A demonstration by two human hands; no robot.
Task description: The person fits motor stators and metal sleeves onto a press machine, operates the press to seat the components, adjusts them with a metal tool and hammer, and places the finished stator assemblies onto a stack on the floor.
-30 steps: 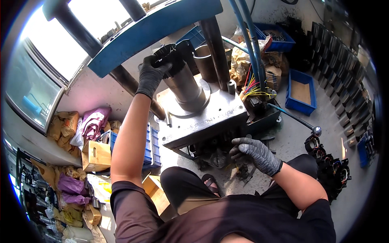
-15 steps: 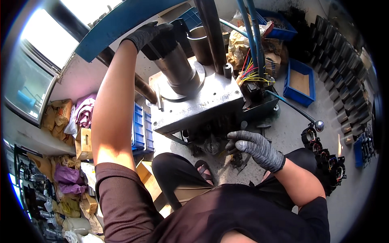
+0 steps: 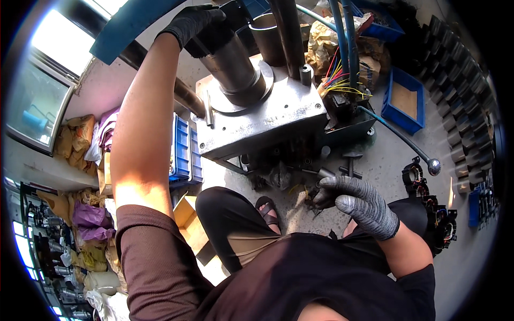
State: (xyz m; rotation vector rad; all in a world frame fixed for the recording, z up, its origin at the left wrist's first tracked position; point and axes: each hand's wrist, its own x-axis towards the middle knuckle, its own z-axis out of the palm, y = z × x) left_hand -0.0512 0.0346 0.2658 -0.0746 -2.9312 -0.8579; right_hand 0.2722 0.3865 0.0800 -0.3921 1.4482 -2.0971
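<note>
My left hand (image 3: 190, 24), in a grey and black glove, reaches far forward with its fingers bent over the upper part of a dark finned housing (image 3: 214, 40). The housing sits tilted at the top of a steel cylinder (image 3: 233, 75), which stands on a round plate on the metal machine table (image 3: 257, 125). How far the fingers wrap round the housing is partly hidden. Nearer to me, my gloved right hand (image 3: 367, 206) hovers above my right thigh, fingers stretched out and thumb apart, holding nothing visible. A small metal cylinder (image 3: 325, 173) shows just beyond its fingertips.
A dark post (image 3: 289, 40) rises beside an open-topped metal tube (image 3: 267, 37). Coloured wires (image 3: 338, 80) and a ball-ended lever (image 3: 433, 166) lie to the right. Blue bins (image 3: 404, 101), wired rings (image 3: 441, 224) and stacked cylindrical housings (image 3: 455, 107) occupy the right side.
The view has shifted a little, moving the machine upward in the picture. My right hand has moved right and nearer to me; my left hand stays at the housing.
</note>
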